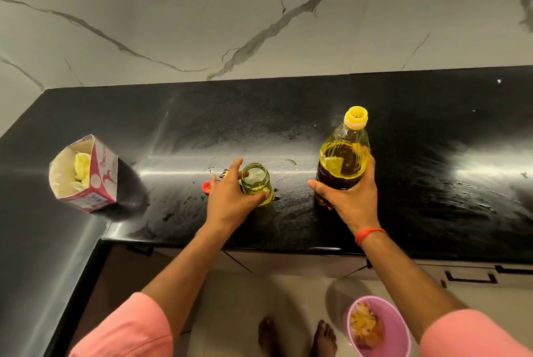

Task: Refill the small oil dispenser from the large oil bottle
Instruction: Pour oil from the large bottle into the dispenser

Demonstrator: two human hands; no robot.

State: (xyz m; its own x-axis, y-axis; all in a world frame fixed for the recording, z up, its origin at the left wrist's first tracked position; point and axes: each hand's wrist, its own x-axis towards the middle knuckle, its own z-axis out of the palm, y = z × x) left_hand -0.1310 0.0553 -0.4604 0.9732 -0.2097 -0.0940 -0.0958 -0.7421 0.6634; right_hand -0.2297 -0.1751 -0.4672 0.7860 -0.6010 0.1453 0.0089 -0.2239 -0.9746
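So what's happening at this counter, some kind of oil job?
A person stands at a black countertop, refilling oil. The right hand grips the large oil bottle, which stands upright with its cap off. The left hand holds the small glass dispenser, open at the top, with a little oil at the bottom. A red cap lies just left of that hand. No oil is flowing at this moment. An opened carton sits off to the left.
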